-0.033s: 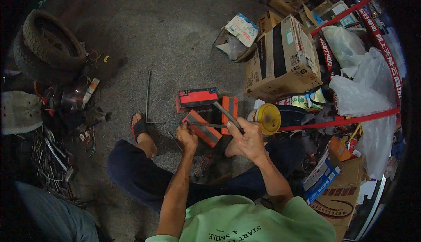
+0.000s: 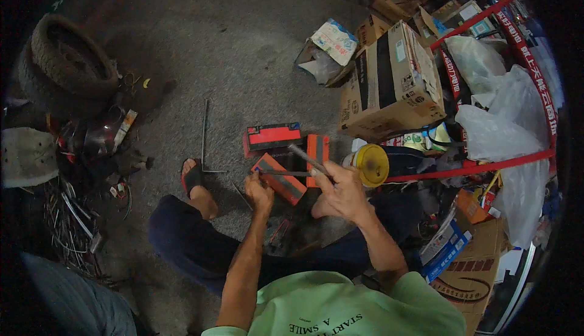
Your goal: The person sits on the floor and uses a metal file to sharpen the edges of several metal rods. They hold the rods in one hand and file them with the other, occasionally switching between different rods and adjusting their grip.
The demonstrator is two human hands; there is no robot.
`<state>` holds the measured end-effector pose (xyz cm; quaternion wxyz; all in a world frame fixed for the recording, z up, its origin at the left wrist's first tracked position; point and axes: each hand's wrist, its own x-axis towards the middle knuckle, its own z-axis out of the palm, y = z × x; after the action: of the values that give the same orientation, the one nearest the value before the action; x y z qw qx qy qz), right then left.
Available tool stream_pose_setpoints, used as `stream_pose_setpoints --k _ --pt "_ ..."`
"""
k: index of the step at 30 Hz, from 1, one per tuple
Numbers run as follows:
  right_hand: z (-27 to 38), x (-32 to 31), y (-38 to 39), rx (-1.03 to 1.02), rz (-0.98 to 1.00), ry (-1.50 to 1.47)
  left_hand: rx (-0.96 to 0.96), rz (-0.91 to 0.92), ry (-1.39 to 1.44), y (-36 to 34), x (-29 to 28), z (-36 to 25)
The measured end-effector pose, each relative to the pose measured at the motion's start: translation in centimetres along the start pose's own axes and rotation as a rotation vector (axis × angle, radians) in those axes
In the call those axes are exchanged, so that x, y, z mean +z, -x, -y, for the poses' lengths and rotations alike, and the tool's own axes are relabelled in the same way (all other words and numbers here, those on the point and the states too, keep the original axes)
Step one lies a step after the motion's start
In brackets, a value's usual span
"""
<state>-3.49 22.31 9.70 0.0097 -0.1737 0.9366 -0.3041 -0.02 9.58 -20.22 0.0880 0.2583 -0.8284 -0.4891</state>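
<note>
My right hand [image 2: 344,193] is closed around a grey metal bar [image 2: 306,159], whose free end points up and left over the batteries. A thinner dark bar [image 2: 283,172] runs from that hand towards my left hand [image 2: 260,192]; whether the two bars are joined, I cannot tell. My left fingers are pinched at the near left end of an orange battery [image 2: 287,185] with a grey stripe, beside a small blue spot. What they grip is hidden. Behind lies a red battery [image 2: 274,136] with black edges, and another orange battery [image 2: 319,147] stands close to my right hand.
An L-shaped metal rod [image 2: 205,135] lies on the floor near my left foot. A yellow-lidded tub [image 2: 371,165] stands right of my right hand. Large cartons [image 2: 392,86] and plastic bags [image 2: 502,117] crowd the right side. Tyres [image 2: 67,62] and scrap wire [image 2: 67,226] are at left.
The free end of the grey bar has swung a little to the left, and my right hand has shifted slightly with it. My left hand has stayed almost in place.
</note>
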Motion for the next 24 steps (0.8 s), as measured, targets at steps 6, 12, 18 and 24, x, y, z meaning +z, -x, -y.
stream_pose_setpoints --k 6,12,18,24 --pt "1.6 -1.1 -4.6 -0.627 0.315 0.343 -0.008 0.094 0.207 -0.2 -0.2 -0.3" --pt "4.6 1.2 -6.7 -0.978 0.273 0.31 0.219 0.113 0.612 -1.0 1.5 6.6" --pt "2.0 0.3 -5.6 -0.806 0.239 0.392 0.185 -0.03 0.391 -1.3 -0.6 0.1" --pt "4.4 -1.4 -6.6 -1.186 0.208 0.64 0.412 -0.026 0.331 -0.2 -4.7 -7.0"
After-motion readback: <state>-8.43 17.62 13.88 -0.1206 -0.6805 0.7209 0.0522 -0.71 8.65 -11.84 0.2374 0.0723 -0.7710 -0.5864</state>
